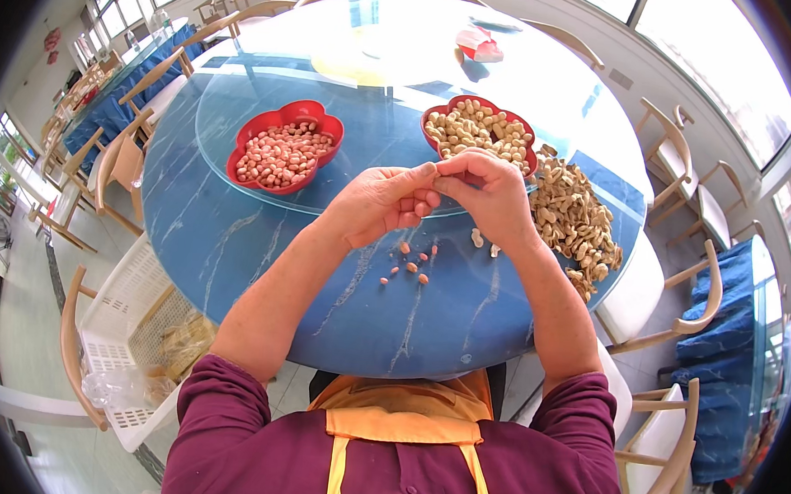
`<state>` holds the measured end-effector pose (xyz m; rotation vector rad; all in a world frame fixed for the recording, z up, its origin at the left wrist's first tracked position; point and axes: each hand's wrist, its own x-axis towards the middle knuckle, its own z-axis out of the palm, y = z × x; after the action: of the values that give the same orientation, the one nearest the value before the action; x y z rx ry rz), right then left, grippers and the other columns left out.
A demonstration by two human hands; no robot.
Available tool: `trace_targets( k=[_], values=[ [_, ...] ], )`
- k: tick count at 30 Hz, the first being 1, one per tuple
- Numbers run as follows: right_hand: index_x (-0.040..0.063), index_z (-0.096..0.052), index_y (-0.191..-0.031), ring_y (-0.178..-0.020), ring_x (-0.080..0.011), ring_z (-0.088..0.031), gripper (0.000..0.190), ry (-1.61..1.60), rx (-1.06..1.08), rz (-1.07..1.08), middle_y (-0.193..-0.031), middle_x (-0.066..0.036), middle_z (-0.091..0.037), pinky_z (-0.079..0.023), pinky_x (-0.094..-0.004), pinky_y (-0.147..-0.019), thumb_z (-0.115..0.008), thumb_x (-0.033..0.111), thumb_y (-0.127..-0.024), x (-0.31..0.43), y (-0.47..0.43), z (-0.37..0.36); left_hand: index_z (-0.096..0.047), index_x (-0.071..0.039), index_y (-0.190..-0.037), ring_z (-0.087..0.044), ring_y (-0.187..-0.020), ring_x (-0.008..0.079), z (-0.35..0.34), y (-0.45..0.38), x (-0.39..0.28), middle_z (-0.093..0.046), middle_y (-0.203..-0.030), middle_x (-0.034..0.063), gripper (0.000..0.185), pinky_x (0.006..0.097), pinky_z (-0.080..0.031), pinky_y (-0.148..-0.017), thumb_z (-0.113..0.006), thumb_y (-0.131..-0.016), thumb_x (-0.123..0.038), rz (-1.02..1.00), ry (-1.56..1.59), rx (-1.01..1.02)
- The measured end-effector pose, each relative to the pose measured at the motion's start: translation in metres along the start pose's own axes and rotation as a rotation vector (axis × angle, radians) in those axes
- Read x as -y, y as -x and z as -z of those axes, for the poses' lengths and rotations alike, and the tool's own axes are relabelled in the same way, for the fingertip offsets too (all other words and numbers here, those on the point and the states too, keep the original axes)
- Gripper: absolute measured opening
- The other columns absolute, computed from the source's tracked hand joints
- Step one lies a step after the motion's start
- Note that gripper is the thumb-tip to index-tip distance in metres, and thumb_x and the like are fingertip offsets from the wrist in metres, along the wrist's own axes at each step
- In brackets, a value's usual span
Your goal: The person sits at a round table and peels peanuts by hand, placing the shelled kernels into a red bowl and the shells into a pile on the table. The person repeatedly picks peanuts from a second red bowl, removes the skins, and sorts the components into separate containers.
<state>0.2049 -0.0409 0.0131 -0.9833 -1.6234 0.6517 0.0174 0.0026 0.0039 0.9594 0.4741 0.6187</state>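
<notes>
My left hand [391,202] and my right hand [484,184] meet at the fingertips above the near part of the table. Whatever lies between the pinched fingers is too small or hidden to tell. Shelled pink peanuts [282,155] fill a red flower-shaped bowl [333,126] left of my hands. Just behind my right hand, a second red bowl [460,100] holds unshelled peanuts [474,126]. A heap of empty peanut shells [571,213] lies to its right. Several loose peanut kernels [412,267] are on the table below my hands, with a pale shell piece [477,238] near my right wrist.
The round blue marbled table [364,313] carries a glass turntable [213,120]. Farther back lies a red and white packet [479,45]. A white plastic crate [110,311] with plastic bags stands at the lower left. Wooden chairs [702,293] surround the table.
</notes>
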Motion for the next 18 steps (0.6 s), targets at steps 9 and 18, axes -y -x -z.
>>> trace_targets(
  k=[9, 18],
  values=[
    [0.000, -0.071, -0.094, -0.084, -0.0086, -0.063, 0.010, -0.282, 0.000, -0.239, -0.095, -0.004, -0.070, -0.051, -0.0224, -0.074, -0.070, 0.004, -0.084, -0.004, -0.003, 0.006, -0.065, 0.001, -0.102, -0.058, -0.077, 0.0093, 0.004, -0.004, 0.007, -0.065, -0.091, 0.0055, 0.021, 0.0200, -0.049, -0.066, -0.061, -0.095, -0.019, 0.000, 0.176, 0.101],
    [0.001, -0.068, -0.103, -0.087, -0.0089, -0.061, 0.018, -0.449, -0.023, -0.318, -0.094, -0.004, -0.068, -0.049, -0.0236, -0.079, -0.068, 0.010, -0.088, -0.014, -0.005, 0.005, -0.063, 0.003, -0.113, -0.059, -0.080, 0.0103, 0.001, -0.006, 0.007, -0.066, -0.096, 0.0067, 0.022, 0.0213, -0.051, -0.071, -0.057, -0.096, -0.010, -0.063, 0.085, -0.034]
  ],
)
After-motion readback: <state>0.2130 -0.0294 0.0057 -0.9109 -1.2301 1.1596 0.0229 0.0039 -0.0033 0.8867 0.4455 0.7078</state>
